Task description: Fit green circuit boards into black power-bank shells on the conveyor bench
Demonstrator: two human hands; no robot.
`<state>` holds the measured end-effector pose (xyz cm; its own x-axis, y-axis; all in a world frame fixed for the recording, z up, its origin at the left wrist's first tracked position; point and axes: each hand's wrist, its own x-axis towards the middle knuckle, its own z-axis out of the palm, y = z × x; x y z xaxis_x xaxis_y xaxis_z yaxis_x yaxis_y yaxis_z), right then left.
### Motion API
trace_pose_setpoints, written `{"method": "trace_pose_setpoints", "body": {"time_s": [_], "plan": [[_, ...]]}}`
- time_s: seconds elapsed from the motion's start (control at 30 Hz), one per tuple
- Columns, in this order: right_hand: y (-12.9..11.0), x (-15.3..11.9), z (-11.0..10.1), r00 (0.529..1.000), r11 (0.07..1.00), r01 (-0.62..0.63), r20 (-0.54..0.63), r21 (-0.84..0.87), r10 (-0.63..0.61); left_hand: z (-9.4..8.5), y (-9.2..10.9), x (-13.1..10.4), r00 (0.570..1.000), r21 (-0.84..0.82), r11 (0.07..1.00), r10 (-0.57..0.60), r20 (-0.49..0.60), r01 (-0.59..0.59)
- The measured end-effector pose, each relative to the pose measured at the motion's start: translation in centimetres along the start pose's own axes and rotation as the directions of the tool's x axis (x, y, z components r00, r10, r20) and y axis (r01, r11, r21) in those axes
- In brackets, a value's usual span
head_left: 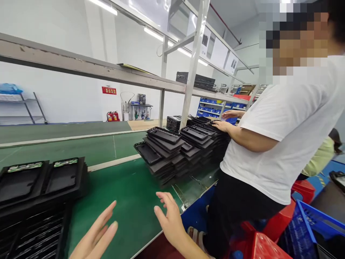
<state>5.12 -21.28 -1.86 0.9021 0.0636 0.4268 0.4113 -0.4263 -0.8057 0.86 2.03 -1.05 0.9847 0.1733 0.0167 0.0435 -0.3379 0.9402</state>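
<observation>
Both hands up over the green bench, well apart from each other. Left hand: fingers extended, thumb away from them, palm turned inward. Right hand: fingers slightly bent, thumb spread, gripping nothing.

Left hand is nearest the black stack at the bench's left side. Its top shows two shallow rectangular trays, rounded corners, raised rims, dull plastic. Each has a thin green circuit strip along the far edge. Lower down, nearer the camera, there's a glossy ribbed black section.

Right hand is nearest the black pile, just beyond it, not touching. That one's thin flat layers, uneven edges, fanned out in steps, with rimmed trays on top; one tray at the left corner is tilted.

Co-worker in a smooth white T-shirt stands right, hands at the pile's far end; contact unclear.

Bench surface is smooth with a soft sheen. Metal frame above it: square bars, pale paint, chipped along the long rail. Lower right: red plastic stool, blue crate.
</observation>
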Motion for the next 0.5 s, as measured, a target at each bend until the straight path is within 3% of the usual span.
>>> {"method": "trace_pose_setpoints", "body": {"time_s": [0.07, 0.13, 0.23, 0.33, 0.43, 0.5], "plan": [[0.0, 1.2, -2.1, 0.997, 0.999, 0.032, -0.067, 0.001, -0.032, 2.9, 3.6, 1.7, 0.983, -0.126, 0.975, -0.177, 0.059, 0.183], [-0.2, 2.6, -4.5, 0.99, 0.998, 0.062, -0.129, 0.001, -0.061, 5.2, 6.9, 3.6, 0.98, -0.162, 0.967, -0.189, 0.069, 0.198], [-0.7, 5.6, -8.1, 0.976, 0.995, 0.095, -0.198, 0.008, -0.092, 7.4, 10.9, 6.2, 0.989, -0.205, 0.968, -0.149, 0.011, 0.148], [-1.3, 10.1, -11.2, 0.969, 0.994, 0.101, -0.232, 0.041, -0.089, 8.8, 14.2, 8.9, 0.997, -0.271, 0.962, -0.044, -0.064, 0.025], [-2.1, 15.8, -13.1, 0.982, 0.994, 0.054, -0.188, 0.096, -0.036, 10.0, 17.0, 11.9, 0.998, -0.31, 0.95, 0.016, -0.061, -0.034], [-2.6, 19.7, -13.6, 0.996, 0.99, -0.005, -0.089, 0.142, 0.017, 10.8, 18.2, 13.9, 0.998, -0.318, 0.946, 0.053, -0.018, -0.056]]}}
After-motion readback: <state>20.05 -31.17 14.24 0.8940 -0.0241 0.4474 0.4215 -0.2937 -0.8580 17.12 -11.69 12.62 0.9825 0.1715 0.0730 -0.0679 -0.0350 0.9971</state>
